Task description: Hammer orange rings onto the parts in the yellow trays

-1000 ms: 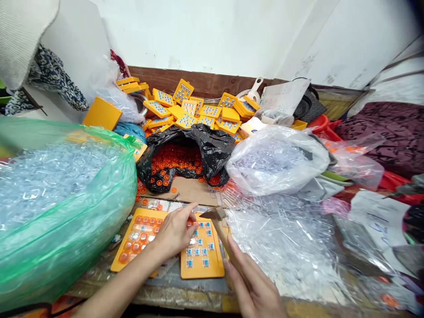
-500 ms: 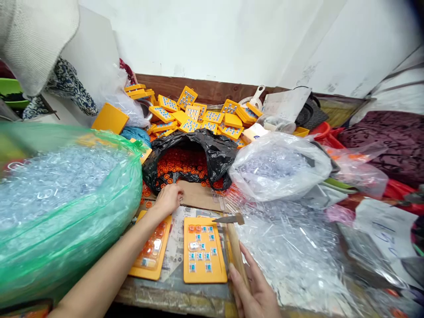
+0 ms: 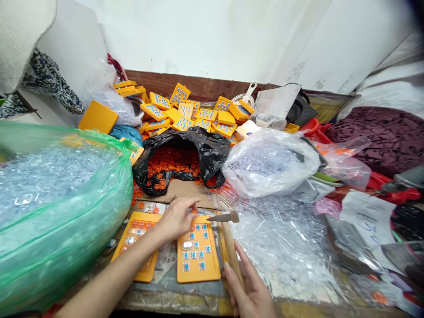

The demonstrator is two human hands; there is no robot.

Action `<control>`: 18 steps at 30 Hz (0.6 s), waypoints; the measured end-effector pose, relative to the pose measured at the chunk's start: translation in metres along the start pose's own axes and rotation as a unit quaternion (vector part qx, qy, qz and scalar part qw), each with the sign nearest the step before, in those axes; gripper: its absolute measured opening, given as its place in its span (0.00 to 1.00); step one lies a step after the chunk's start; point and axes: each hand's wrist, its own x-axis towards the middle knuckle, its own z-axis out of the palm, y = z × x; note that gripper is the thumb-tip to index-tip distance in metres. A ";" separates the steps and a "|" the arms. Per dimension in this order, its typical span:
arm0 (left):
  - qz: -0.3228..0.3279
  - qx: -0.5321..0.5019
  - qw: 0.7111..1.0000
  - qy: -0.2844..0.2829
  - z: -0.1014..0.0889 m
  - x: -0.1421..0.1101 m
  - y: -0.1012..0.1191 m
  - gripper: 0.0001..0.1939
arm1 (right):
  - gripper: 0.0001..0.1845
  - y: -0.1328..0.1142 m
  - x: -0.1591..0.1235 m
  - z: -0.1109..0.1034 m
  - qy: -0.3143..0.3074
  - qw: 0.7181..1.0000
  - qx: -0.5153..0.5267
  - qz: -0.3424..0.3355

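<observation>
My right hand (image 3: 249, 282) is wrapped round the wooden handle of a hammer (image 3: 231, 238), whose pointed metal head lies over the upper right corner of a yellow board (image 3: 198, 277). Blue-and-clear key switches (image 3: 196, 244) sit in the board, along with one wide clear cap (image 3: 187, 245). Above its upper left corner my left hand (image 3: 179, 217) has its fingers pinched together, with a small orange cap (image 3: 194, 211) showing at the tips. My left forearm partly hides a second yellow board (image 3: 150, 276) fitted with orange and clear caps.
A black bag (image 3: 217, 152) of orange caps lies open behind the boards. A green bag (image 3: 109, 198) of clear pieces stands left, a white bag (image 3: 268, 183) right. Several yellow boards (image 3: 205, 115) are piled at the back. Clear plastic strips (image 3: 285, 238) cover the right side.
My left hand has come from the front of the black bag towards me, over the top of the middle board. My right hand still grips the hammer. The whole view has shifted slightly.
</observation>
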 end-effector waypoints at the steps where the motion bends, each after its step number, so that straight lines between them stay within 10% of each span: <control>1: -0.001 -0.025 1.000 -0.007 0.004 -0.008 0.004 0.25 | 0.29 0.001 0.001 -0.004 -0.004 0.999 -0.033 -0.034; 9: -0.063 -0.113 0.991 0.035 0.029 -0.027 0.003 0.32 | 0.25 -0.018 0.000 -0.018 0.003 0.948 -0.178 -0.264; 18: -0.079 -0.105 0.989 0.064 0.028 -0.026 -0.002 0.31 | 0.24 -0.007 0.002 -0.015 -0.075 0.971 -0.172 -0.145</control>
